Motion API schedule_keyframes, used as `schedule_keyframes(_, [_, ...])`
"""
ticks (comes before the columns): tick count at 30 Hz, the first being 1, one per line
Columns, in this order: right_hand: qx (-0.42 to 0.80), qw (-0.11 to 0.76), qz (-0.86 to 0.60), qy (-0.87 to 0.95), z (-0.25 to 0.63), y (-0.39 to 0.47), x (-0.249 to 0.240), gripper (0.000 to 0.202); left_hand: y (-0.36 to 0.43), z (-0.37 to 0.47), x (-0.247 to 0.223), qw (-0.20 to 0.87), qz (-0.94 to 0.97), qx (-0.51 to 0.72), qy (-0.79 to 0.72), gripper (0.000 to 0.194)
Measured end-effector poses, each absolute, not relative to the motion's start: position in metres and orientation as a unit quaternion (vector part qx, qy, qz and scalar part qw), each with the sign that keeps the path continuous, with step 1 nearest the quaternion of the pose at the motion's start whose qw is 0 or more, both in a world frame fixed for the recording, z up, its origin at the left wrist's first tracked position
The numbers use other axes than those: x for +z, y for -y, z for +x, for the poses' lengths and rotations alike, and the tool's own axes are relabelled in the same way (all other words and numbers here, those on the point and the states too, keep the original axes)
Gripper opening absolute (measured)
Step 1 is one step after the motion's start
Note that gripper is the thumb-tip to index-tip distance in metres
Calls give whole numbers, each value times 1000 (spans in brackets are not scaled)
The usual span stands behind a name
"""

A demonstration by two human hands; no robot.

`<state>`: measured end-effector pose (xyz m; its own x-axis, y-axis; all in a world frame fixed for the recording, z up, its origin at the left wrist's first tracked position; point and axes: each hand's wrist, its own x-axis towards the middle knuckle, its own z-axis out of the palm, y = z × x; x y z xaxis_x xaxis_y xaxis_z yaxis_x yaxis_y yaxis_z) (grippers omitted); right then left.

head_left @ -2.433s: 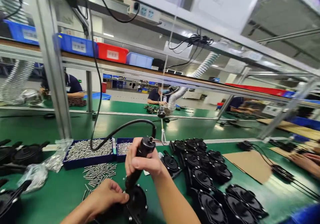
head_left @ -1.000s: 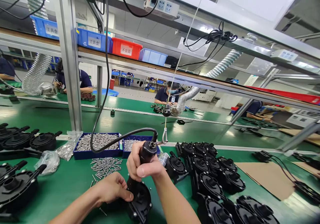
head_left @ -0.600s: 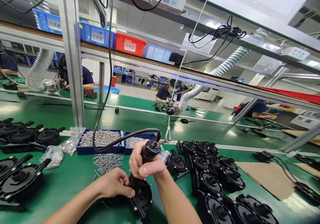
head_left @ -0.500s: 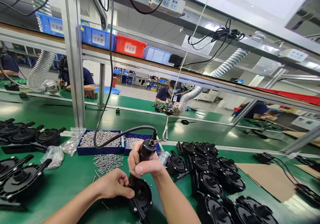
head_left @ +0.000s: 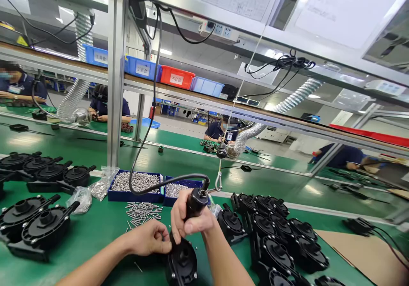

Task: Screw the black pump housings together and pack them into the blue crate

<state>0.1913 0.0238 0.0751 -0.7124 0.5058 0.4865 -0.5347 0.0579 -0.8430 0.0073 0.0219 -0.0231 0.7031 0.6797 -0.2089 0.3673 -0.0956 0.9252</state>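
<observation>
My right hand is wrapped round a black electric screwdriver, held upright with its cable and hanging hook at the top. Its lower end reaches the edge of a black round pump housing lying on the green table in front of me. The bit's tip is hidden behind my fingers and the housing. My left hand has its fingers curled, with thumb and forefinger closed at the housing's left edge. Just beyond it, a pile of loose screws lies in front of a blue tray of screws.
Several similar black housings stand in rows at right, more at left. A smaller blue tray holds small metal parts. Plastic bags lie at left, cardboard at right. The screwdriver's cable loops overhead. Co-workers sit across the bench.
The view has shifted, so the scene sits lower and further right. Both hands stay at the housing, the right one still round the screwdriver.
</observation>
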Motion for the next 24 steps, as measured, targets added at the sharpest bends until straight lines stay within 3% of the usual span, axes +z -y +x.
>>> schedule_keyframes(4, [660, 388, -64, 641, 196, -12, 88, 44, -30, 8, -36, 350, 832, 240, -357, 45])
schedule_keyframes(7, [594, 423, -174, 662, 201, -5, 100, 42, -31, 9, -48, 170, 889, 207, -372, 24])
schedule_keyframes(9, [572, 422, -197, 675, 204, -3, 106, 41, -30, 10, -51, 118, 902, 172, -377, 21])
schedule_keyframes(14, [449, 439, -349, 696, 201, 4, 121, 37, -27, 14, -45, 112, 888, 161, -415, 13])
schedule_keyframes(17, [349, 470, -463, 666, 197, 7, 128, 36, -26, 20, -41, 104, 865, 157, -465, 20])
schedule_keyframes(21, [441, 478, -333, 683, 204, 2, 131, 39, -17, 23, -39, 109, 851, 150, -491, 31])
schedule_keyframes(24, [511, 480, -256, 666, 213, -1, 130, 43, -9, 16, -37, 299, 798, 183, -490, 19])
